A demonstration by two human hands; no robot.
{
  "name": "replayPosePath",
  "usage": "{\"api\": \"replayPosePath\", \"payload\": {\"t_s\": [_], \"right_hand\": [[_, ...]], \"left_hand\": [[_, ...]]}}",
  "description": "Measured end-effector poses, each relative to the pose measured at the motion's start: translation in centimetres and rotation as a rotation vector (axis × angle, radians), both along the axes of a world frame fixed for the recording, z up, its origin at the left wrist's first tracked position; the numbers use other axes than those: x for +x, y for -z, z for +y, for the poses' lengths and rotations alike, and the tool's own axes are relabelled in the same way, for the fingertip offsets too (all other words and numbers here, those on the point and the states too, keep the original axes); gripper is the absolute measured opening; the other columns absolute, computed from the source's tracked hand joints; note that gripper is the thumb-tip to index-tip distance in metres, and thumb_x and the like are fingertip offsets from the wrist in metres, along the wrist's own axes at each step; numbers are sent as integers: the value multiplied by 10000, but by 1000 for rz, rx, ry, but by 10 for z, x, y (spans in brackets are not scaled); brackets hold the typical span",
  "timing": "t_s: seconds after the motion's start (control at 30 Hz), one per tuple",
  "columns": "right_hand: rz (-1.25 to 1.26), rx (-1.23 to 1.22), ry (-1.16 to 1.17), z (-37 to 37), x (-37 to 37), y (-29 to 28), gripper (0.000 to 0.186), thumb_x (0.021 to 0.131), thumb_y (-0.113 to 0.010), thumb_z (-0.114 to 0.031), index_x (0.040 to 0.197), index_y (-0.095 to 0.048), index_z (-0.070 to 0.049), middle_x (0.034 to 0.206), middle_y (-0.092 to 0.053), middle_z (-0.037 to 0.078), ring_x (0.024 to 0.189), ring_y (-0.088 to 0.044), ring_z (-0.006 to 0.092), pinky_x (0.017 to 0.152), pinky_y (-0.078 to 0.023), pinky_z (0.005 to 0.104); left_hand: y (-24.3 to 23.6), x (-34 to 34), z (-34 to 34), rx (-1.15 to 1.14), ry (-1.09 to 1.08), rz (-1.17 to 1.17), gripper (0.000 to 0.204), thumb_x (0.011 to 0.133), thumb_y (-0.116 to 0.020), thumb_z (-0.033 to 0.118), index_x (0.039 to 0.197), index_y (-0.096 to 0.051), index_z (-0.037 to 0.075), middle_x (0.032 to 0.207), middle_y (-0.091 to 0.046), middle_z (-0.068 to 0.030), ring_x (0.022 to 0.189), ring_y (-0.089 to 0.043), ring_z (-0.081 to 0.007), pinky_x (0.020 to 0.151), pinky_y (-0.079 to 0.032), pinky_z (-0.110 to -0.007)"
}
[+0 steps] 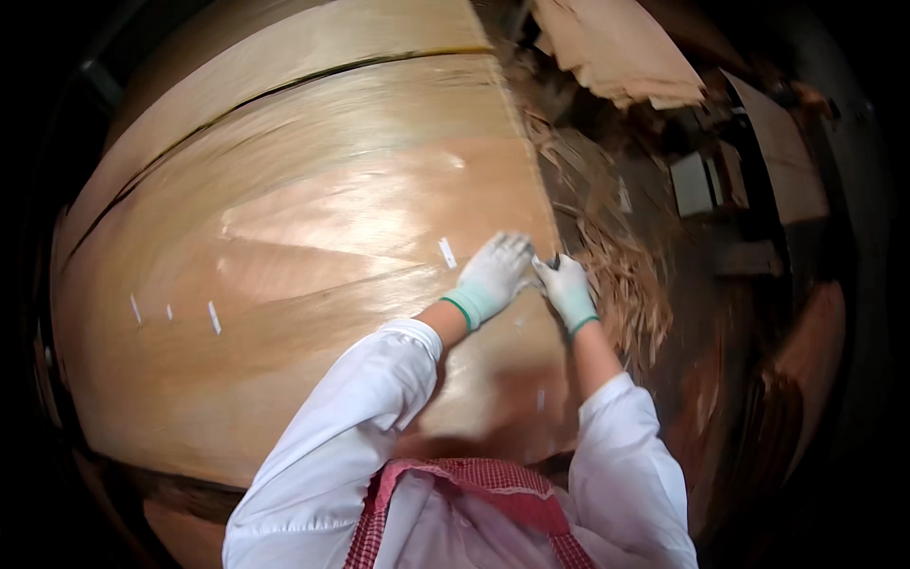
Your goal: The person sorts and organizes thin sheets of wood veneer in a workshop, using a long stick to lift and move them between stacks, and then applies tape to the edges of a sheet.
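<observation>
A large sheet of pale wood veneer (pixel 379 180) lies in front of me. My left hand (pixel 495 275), in a white glove with a green cuff, rests on the veneer near its right edge, fingers stretched out. At that edge, just right of it, my gloved right hand (pixel 567 287) is closed around a small dark-handled tool (pixel 554 261). Most of the tool is hidden by the fingers, and its kind is unclear. A short white strip of tape (pixel 447 252) sits on the veneer left of my left hand.
More white strips (pixel 214 318) lie on the veneer's left part. A dark gap crosses the far side. Torn veneer scraps (pixel 621 275) are heaped below the right edge. Further right stand stacked veneer sheets (pixel 621 47) and a pale box-like object (pixel 693 183).
</observation>
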State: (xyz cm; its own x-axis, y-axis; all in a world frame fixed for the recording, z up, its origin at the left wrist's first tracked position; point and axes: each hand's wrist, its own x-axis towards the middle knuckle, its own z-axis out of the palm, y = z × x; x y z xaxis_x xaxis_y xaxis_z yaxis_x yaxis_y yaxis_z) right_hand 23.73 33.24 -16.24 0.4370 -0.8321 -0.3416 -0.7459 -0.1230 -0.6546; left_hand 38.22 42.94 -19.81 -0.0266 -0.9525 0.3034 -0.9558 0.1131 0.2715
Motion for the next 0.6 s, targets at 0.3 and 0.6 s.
{"api": "replayPosePath", "payload": {"t_s": [0.3,0.6], "right_hand": [[-265,-49,-115,11,37,-91,113,918,-613,-71,860,-542,-4,686,-544,8,636,-482,100,586,-422,274],[-391,43,-529,212,162,-107,197,905,-643,-187,919,-592,3,823,-661,178,732,-652,278,672,-510,353]], "left_hand": [[-53,25,36,36,-160,855,396,911,-584,253,1190,-546,-26,1200,-584,-172,1204,-499,-298,1027,-406,-405],[-127,95,252,-217,-553,1686,390,944,-602,276,1178,-557,-33,1055,-629,-118,977,-608,-182,850,-506,-291]]}}
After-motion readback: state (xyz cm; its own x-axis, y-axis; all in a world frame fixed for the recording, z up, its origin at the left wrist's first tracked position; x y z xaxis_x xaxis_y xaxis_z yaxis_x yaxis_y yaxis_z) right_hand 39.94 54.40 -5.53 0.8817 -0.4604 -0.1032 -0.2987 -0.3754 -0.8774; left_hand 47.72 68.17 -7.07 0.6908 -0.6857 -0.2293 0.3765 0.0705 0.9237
